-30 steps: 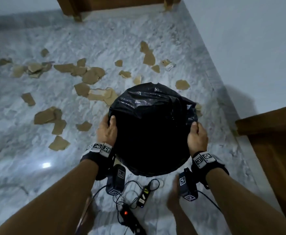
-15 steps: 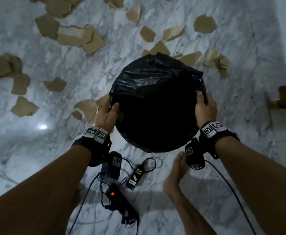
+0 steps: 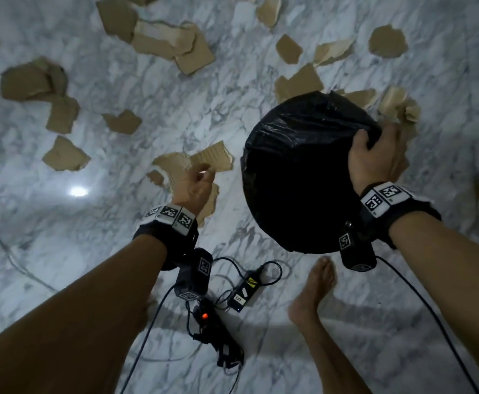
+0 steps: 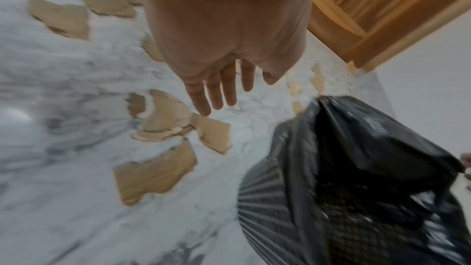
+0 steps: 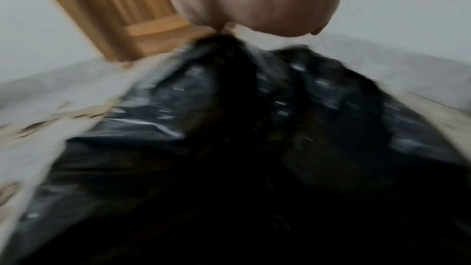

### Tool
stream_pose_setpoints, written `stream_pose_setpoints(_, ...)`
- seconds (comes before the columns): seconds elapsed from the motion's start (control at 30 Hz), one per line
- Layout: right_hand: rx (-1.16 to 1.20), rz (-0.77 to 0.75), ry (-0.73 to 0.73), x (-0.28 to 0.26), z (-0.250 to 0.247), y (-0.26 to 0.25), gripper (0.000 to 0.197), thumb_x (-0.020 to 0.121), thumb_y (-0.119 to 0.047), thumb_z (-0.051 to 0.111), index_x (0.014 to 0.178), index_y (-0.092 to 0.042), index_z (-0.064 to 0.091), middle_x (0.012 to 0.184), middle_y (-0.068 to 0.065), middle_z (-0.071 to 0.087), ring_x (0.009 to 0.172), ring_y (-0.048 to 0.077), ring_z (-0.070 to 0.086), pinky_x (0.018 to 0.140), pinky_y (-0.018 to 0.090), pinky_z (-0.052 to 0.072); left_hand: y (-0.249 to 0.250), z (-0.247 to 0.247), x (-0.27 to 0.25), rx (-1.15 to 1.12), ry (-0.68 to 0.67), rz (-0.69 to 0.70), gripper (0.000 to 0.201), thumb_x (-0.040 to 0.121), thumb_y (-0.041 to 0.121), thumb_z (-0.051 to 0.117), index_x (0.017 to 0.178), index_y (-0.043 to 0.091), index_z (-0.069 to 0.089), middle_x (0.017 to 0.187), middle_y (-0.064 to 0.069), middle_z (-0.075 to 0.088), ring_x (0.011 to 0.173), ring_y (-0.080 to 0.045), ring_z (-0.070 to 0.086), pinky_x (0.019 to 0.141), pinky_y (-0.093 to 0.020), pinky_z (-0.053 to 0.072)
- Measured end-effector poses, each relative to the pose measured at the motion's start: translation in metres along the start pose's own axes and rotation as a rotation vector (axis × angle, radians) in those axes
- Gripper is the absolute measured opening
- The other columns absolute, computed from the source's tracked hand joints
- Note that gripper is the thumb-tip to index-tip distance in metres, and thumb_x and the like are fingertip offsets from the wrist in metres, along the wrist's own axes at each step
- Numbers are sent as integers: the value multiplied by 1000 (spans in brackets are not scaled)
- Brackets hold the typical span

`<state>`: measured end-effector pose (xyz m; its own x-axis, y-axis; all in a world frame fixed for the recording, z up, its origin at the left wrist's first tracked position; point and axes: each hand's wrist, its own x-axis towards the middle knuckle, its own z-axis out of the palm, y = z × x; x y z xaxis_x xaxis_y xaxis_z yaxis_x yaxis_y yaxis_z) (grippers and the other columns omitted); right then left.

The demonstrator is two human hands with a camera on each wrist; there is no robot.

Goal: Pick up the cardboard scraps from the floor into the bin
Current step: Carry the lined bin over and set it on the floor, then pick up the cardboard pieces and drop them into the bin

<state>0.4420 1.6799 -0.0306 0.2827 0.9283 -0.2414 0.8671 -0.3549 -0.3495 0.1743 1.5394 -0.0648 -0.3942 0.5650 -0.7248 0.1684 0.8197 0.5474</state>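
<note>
The bin (image 3: 298,177) shows only a black inside in the head view — whether anything lies in it cannot be told. The right hand (image 3: 374,163) covers part of its rim, and its fingers disappear into the liner (image 5: 229,128); the right wrist view is smeared by blur throughout. The left hand (image 3: 194,186) hides part of the scraps (image 3: 212,159) beneath it. Scraps at the top and left edges of the head view are cut off — as is the door (image 4: 382,11).
</note>
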Motion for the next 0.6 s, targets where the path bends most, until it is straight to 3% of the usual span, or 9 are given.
stream_pose_setpoints(0.1,-3,-202,30,-20,12,-63,45,92,-38,45,126,-9,51,142,11,43,126,31,45,97,45,37,-17,-45,3,79,77,11,37,97,29,49,127,9,58,126,-15,63,117,-30,58,87,-24,39)
stream_pose_setpoints(0.23,149,-420,17,-68,62,-140,37,87,-28,52,115,-5,59,127,15,53,118,33,51,90,43,41,-38,-98,15,166,147,29,37,96,27,50,126,9,58,125,-14,64,117,-29,58,87,-25,41)
stream_pose_setpoints(0.3,229,-496,-53,-98,94,-166,33,87,-23,53,114,-4,60,122,16,55,115,33,53,90,40,43,-52,-115,29,224,155,31,38,94,29,52,127,9,57,128,-13,62,119,-29,57,91,-27,42)
stream_pose_setpoints(0.43,123,-396,-334,-146,173,-174,35,92,-24,54,124,-10,53,129,13,48,118,31,50,88,38,45,-88,-126,72,330,148,30,48,91,37,55,131,12,51,133,-14,55,122,-31,53,98,-34,43)
stream_pose_setpoints(0.6,-73,-112,-521,-163,266,-122,45,89,-30,61,127,-10,47,132,18,43,121,40,47,96,43,43,-141,-103,114,505,109,60,64,87,43,59,139,10,39,139,-17,43,126,-37,44,102,-43,39)
